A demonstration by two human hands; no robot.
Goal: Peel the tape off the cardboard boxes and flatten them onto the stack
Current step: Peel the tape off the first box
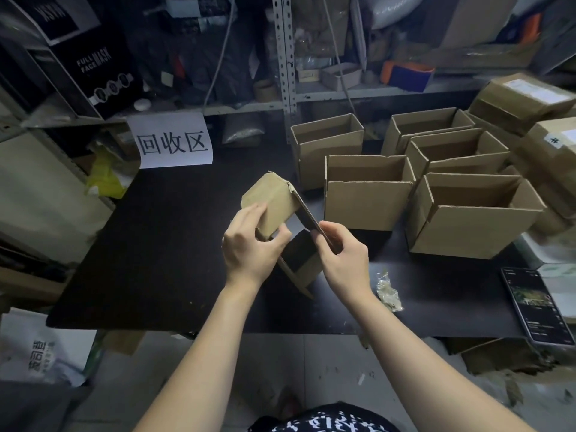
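The left grip (249,244) and right grip (339,254) were clamped on a half-collapsed cardboard box (274,198) above the table (156,244). 5 open boxes (371,207) beside it stood unflattened; no flat stack showed yet

Dim, bluish light — wide-angle bending at edges, right-hand boxes (530,98) motion-blurred.

black table (149,244) | white paper sign (174,140) with black characters at table's far edge | phone (533,305), screen lit, flat at right near edge | black "FULL FACE MASK" carton (103,70) far left | perforated metal shelf post (285,57) behind | yellow bag (106,174) beside table, left | white printed bag (37,350) on floor
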